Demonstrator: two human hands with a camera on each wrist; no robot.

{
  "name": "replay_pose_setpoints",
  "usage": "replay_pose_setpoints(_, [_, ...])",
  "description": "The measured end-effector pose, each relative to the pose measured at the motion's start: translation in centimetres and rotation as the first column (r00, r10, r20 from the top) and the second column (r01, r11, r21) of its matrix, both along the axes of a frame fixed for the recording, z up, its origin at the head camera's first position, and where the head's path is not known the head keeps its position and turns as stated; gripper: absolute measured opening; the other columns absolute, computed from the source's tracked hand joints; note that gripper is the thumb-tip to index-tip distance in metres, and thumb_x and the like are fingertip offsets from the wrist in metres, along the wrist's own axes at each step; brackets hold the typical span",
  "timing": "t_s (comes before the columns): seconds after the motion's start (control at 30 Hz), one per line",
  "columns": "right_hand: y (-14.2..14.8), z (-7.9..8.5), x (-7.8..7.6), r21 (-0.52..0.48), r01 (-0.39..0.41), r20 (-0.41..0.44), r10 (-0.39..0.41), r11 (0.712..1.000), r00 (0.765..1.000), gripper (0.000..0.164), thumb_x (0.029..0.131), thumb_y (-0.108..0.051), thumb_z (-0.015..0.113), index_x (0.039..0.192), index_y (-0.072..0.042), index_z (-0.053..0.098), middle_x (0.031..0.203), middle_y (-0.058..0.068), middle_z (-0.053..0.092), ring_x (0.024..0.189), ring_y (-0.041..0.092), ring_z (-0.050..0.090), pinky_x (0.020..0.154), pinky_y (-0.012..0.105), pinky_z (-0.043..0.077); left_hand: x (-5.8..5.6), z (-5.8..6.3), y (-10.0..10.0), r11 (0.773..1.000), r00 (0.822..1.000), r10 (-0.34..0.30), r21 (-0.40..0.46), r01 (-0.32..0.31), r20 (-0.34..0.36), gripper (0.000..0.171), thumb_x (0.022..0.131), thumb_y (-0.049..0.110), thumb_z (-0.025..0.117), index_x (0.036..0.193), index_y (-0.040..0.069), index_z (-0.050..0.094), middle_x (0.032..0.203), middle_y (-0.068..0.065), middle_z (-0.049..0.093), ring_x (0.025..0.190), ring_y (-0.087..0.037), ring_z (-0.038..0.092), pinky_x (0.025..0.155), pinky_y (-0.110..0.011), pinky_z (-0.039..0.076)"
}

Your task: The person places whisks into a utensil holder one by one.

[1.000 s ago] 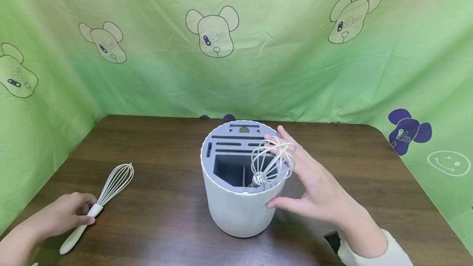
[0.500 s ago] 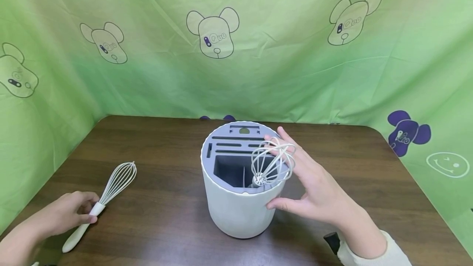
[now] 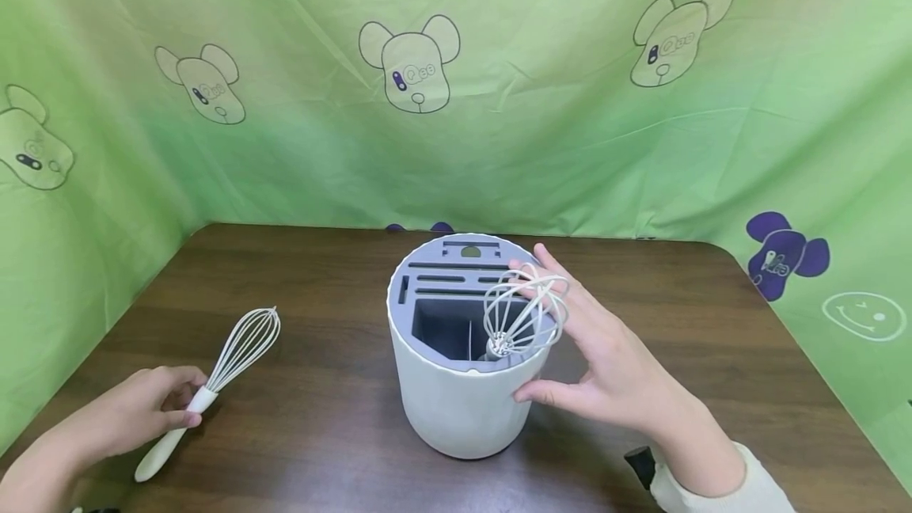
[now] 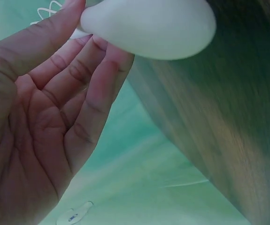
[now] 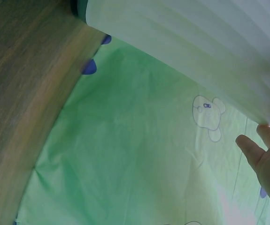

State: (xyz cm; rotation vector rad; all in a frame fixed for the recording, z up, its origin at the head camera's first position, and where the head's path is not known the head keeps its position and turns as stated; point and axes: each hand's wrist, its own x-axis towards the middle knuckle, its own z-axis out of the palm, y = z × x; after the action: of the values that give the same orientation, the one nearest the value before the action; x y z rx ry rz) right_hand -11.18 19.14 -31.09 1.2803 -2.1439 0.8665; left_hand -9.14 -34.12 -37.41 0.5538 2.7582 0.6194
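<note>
On the left of the head view my left hand [image 3: 138, 410] pinches a white whisk [image 3: 203, 400] by its handle, between thumb and fingers just below the wires. The wires tilt away to the upper right; the rounded handle end [image 4: 158, 28] fills the top of the left wrist view. A white round utensil holder [image 3: 463, 410] with a grey slotted top stands mid-table. My right hand [image 3: 613, 362] rests at its right side, thumb on the wall and fairly straight fingers at the rim. A second whisk [image 3: 500, 345] stands wires-up in the holder's front compartment, its handle hidden inside.
The dark wooden table [image 3: 328, 299] is bordered by a green printed cloth [image 3: 306, 141] behind and on both sides. A divider splits the holder's large front opening, with several narrow slots behind it. A small black object [image 3: 641, 465] sits by the right sleeve.
My left hand has moved slightly to the right and away from me with the whisk. The right hand, the holder and the second whisk have stayed put.
</note>
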Motion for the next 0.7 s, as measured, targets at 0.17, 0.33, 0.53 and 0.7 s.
replay_pose_setpoints(0.17, [-0.1, 0.0, 0.0, -0.004, -0.009, -0.001, 0.009, 1.000, 1.000, 0.086, 0.083, -0.057, 0.072, 0.141, 0.001, 0.047, 0.156, 0.014, 0.041, 0.153, 0.034, 0.020, 0.123, 0.027, 0.022, -0.1, 0.1, 0.3, 1.000, 1.000, -0.009, 0.022, 0.009, 0.004, 0.027, 0.084, 0.019, 0.076, 0.104, 0.007, 0.063, 0.082, 0.013, 0.068, 0.075, 0.009, 0.056, 0.063, -0.022, 0.046])
replay_pose_setpoints(0.33, [-0.1, 0.1, 0.1, -0.008, -0.012, -0.003, 0.012, 1.000, 1.000, 0.086, 0.083, -0.056, 0.072, 0.141, 0.002, 0.047, 0.156, 0.014, 0.041, 0.153, 0.033, 0.020, 0.123, 0.027, 0.022, -0.2, 0.4, 0.9, 1.000, 1.000, -0.004, 0.025, 0.004, 0.005, 0.023, 0.086, 0.018, 0.075, 0.104, 0.010, 0.063, 0.082, 0.013, 0.068, 0.075, 0.008, 0.056, 0.063, -0.021, 0.047])
replay_pose_setpoints(0.53, [-0.2, 0.2, 0.0, -0.008, -0.015, 0.004, 0.015, 1.000, 1.000, 0.086, 0.083, -0.056, 0.073, 0.140, 0.003, 0.047, 0.156, 0.015, 0.041, 0.153, 0.034, 0.020, 0.123, 0.027, 0.022, 0.0, 0.7, 1.6, 0.999, 1.000, -0.016, 0.040, 0.017, -0.025, 0.021, 0.086, 0.019, 0.075, 0.103, 0.013, 0.062, 0.078, 0.015, 0.063, 0.072, 0.007, 0.053, 0.061, -0.021, 0.043])
replay_pose_setpoints(0.7, [-0.1, 0.2, 0.1, -0.002, -0.005, 0.016, 0.005, 1.000, 1.000, 0.086, 0.082, -0.057, 0.072, 0.141, 0.001, 0.047, 0.155, 0.015, 0.041, 0.153, 0.034, 0.020, 0.123, 0.027, 0.022, -0.1, 1.0, 2.4, 0.999, 0.998, -0.026, 0.043, 0.028, -0.050, 0.022, 0.086, 0.017, 0.075, 0.104, 0.014, 0.062, 0.078, 0.017, 0.063, 0.071, 0.008, 0.052, 0.062, -0.021, 0.043])
